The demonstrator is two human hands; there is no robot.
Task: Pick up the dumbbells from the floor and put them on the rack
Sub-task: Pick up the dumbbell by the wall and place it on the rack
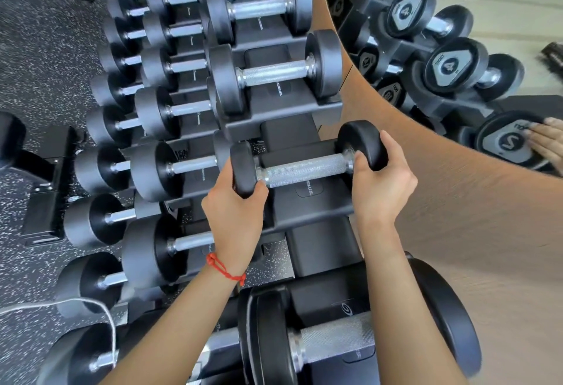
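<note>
A small black dumbbell [304, 170] with a knurled steel handle lies level over a black cradle of the rack's top tier [307, 205]. My left hand [234, 208] grips its left head from below and behind; a red string circles that wrist. My right hand [380, 180] clasps its right head. Whether the dumbbell rests in the cradle or hangs just above it, I cannot tell.
Further dumbbells [274, 74] fill the rack's top tier beyond, and several more [158, 168] sit on lower tiers at left. A larger dumbbell [335, 342] sits nearest me. A mirror [457, 64] with a wooden frame stands right of the rack. Speckled floor [36, 64] lies at left.
</note>
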